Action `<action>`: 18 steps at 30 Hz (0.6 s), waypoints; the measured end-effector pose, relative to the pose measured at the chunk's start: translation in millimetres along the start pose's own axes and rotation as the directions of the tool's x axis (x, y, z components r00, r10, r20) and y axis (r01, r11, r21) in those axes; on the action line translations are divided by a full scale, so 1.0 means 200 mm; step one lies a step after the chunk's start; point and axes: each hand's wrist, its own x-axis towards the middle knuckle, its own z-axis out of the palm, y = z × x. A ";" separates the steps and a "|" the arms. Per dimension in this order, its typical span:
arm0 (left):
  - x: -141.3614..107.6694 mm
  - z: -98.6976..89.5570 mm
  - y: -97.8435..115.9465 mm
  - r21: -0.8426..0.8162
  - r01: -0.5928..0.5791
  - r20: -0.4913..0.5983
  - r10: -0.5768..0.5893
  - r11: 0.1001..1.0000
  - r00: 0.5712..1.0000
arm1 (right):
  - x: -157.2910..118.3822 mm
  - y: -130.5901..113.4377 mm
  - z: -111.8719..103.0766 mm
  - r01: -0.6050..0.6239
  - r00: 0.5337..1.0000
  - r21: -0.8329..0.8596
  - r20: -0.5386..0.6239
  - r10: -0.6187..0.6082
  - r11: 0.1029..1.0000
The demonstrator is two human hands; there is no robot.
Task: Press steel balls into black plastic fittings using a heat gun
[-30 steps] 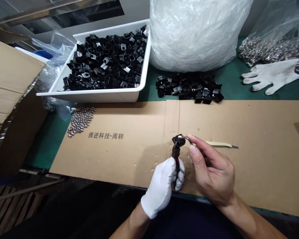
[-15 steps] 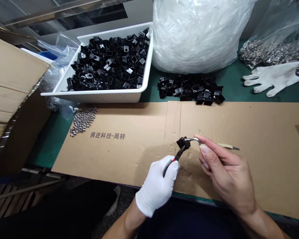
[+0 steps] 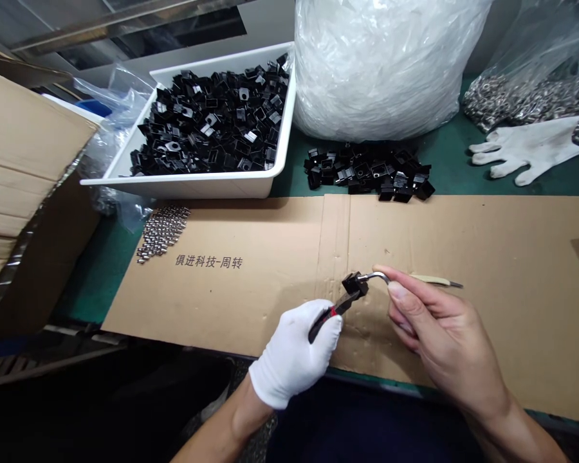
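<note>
My left hand (image 3: pixel 292 354), in a white cloth glove, grips a pair of black-handled pliers (image 3: pixel 329 316) with a red collar. Their jaws meet a small black plastic part (image 3: pixel 354 283) on the end of a bent metal rod (image 3: pixel 377 276). My right hand (image 3: pixel 444 337) is bare and pinches that rod between thumb and fingers. Just beyond the fingertips, a slim cream-handled tool with a metal tip (image 3: pixel 434 280) lies on the cardboard sheet (image 3: pixel 487 244).
A white tub (image 3: pixel 183 188) is heaped with black plastic parts, and a loose pile of them (image 3: pixel 367 173) lies on the green mat (image 3: pixel 444 173). Around stand a large clear plastic bag (image 3: pixel 381 64), a bag of metal rings (image 3: pixel 521 96), a white glove (image 3: pixel 531 149) and cardboard boxes (image 3: pixel 24 173).
The pliers have swung from nearly upright to a low slant, with my left hand moving down and left. The black part has shifted right, and my right hand has moved slightly right.
</note>
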 end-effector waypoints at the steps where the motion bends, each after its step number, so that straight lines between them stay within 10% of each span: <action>1: 0.00 0.00 0.00 0.016 -0.003 0.000 0.003 1.000 1.000 | 0.00 0.00 0.00 -0.016 1.000 0.005 -0.003 0.016 1.000; 18: -0.01 -0.07 -0.07 0.209 -0.119 0.044 0.112 0.971 0.993 | 0.00 -0.01 -0.05 -0.213 0.960 -0.164 0.148 0.237 0.963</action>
